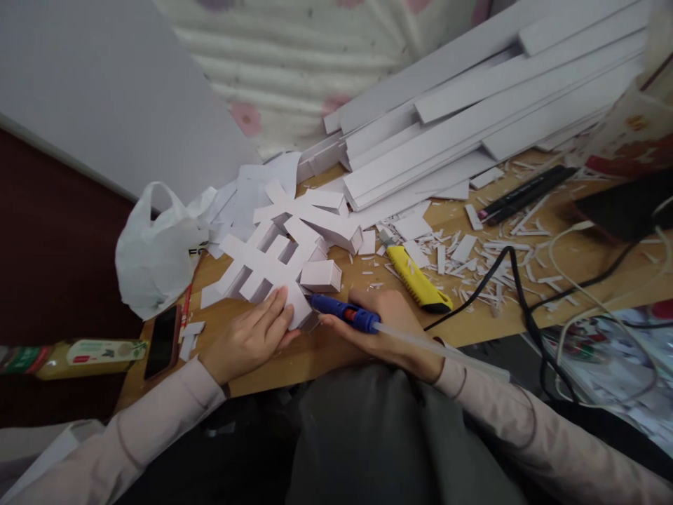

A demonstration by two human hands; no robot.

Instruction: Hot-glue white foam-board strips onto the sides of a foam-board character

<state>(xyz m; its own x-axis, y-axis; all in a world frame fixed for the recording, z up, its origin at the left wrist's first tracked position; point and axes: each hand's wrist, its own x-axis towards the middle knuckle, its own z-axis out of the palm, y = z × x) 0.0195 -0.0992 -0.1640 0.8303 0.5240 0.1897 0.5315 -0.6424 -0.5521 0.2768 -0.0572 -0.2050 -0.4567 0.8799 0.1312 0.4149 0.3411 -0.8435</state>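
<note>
My right hand (392, 322) is wrapped round a blue hot glue gun (341, 311), with a long translucent glue stick (442, 349) running out of its back over my wrist. The gun's nozzle points left, at the near right edge of a white foam-board character (273, 256), a raised shape with several strokes and side walls. My left hand (252, 333) grips the lower end of that character, fingers on top and thumb near its side. Just beyond the nozzle lies a small white box-shaped piece (320, 275). Whether glue is coming out is too small to tell.
A yellow utility knife (415, 277) lies among white scraps (463, 252) on the wooden table (263, 379). Long white strips (446, 126) are stacked behind. Black markers (526, 196) and cables (518, 280) are at the right; a plastic bag (155, 252), phone (162, 340) and bottle (89, 358) at the left.
</note>
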